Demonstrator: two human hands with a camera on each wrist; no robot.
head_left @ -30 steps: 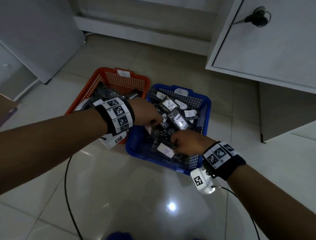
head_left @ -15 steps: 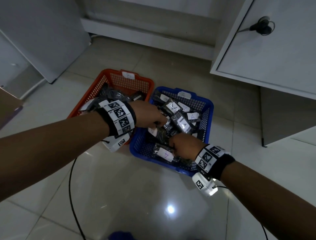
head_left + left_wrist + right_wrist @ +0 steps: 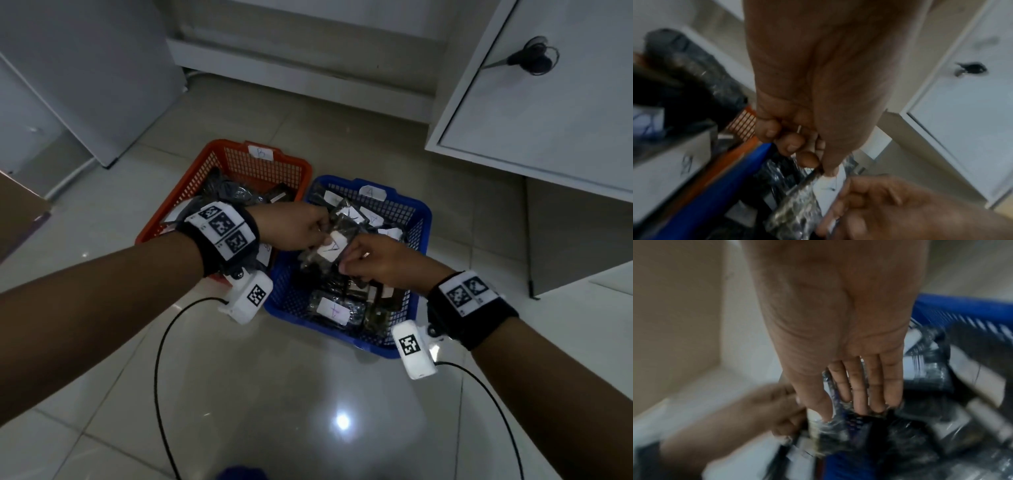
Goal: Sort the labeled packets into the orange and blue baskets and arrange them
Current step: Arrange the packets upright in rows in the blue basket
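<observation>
Both hands now pinch one packet [image 3: 329, 248], left hand [image 3: 294, 226] on its far edge, right hand [image 3: 380, 260] on the near edge, lifted clear of the pile where a second ago they dug separately. It hangs over the blue basket [image 3: 416, 308], beside the orange basket [image 3: 191, 185], so this A-labelled one likely gets laid back neatly.

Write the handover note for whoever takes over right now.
Left hand and right hand: both pinch one packet labeled A, held above the blue basket.
Blue basket, tagged A, holds many labeled packets, loosely piled. Orange basket, tagged B, sits beside it on the left with dark packets inside.
Done: most packets are in baskets.
Left: set the held packet down in the blue basket, then tidy the pile.
</observation>
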